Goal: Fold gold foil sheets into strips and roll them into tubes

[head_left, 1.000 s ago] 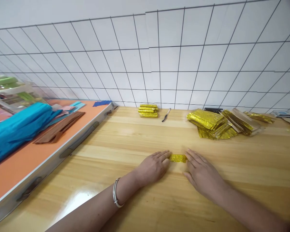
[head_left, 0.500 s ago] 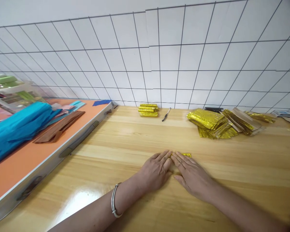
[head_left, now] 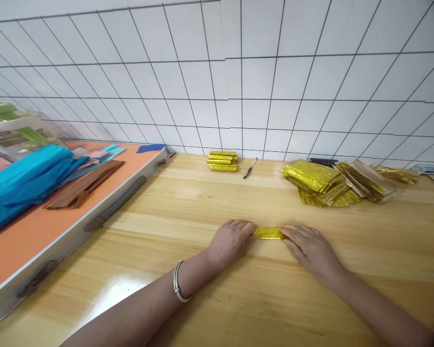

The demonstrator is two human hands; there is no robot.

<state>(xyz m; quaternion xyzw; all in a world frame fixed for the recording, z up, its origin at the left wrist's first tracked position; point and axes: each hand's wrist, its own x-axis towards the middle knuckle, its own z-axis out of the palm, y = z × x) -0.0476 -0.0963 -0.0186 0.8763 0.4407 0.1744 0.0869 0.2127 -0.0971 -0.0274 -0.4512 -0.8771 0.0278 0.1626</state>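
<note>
Gold foil strip (head_left: pixel 268 233) lies pressed flat on the bench (head_left: pixel 202 202) between left hand (head_left: pixel 231 239) and right hand (head_left: pixel 311 246), fingertips on its ends; slick foil could spring open or skid.

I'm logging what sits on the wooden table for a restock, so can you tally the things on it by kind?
Folded gold foil strip under the left hand and right hand: 1
Small stack of folded gold strips by the wall: 1
Heap of unfolded gold foil sheets, too many to count singly: 1
Pen: 1
Total: 4
</note>
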